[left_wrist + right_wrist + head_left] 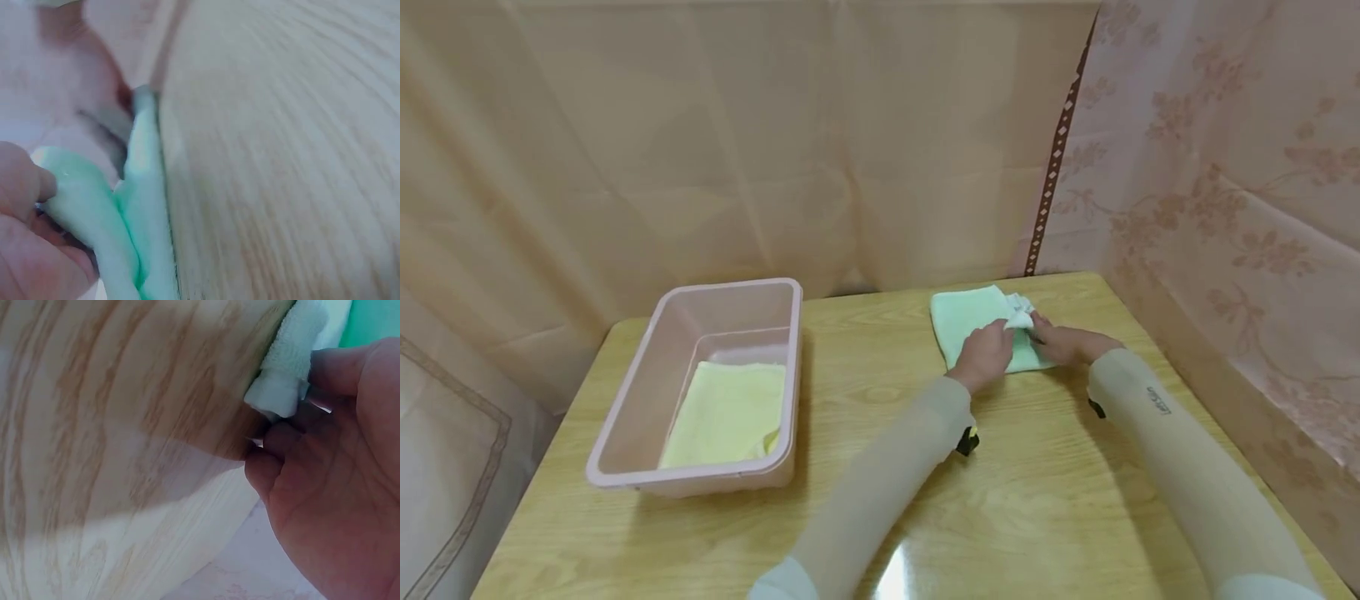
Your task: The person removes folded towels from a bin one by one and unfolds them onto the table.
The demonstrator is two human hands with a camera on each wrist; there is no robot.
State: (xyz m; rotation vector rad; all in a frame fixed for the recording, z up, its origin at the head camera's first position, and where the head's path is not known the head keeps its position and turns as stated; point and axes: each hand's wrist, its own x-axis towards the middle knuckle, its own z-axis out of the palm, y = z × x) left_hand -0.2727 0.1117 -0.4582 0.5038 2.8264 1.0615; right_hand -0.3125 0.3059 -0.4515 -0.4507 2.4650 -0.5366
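A folded mint-green towel lies at the back right of the wooden table, its right part bunched up and showing a paler side. My left hand pinches a raised fold near the towel's front; the left wrist view shows the thumb and fingers of that hand on the thick fold. At the towel's right edge is my right hand. In the right wrist view its thumb and curled fingers grip the towel's rolled edge, close to the tabletop.
A pink plastic basin stands on the left of the table, with a folded yellow towel inside. Curtains hang behind the table, and flowered cloth covers the right side.
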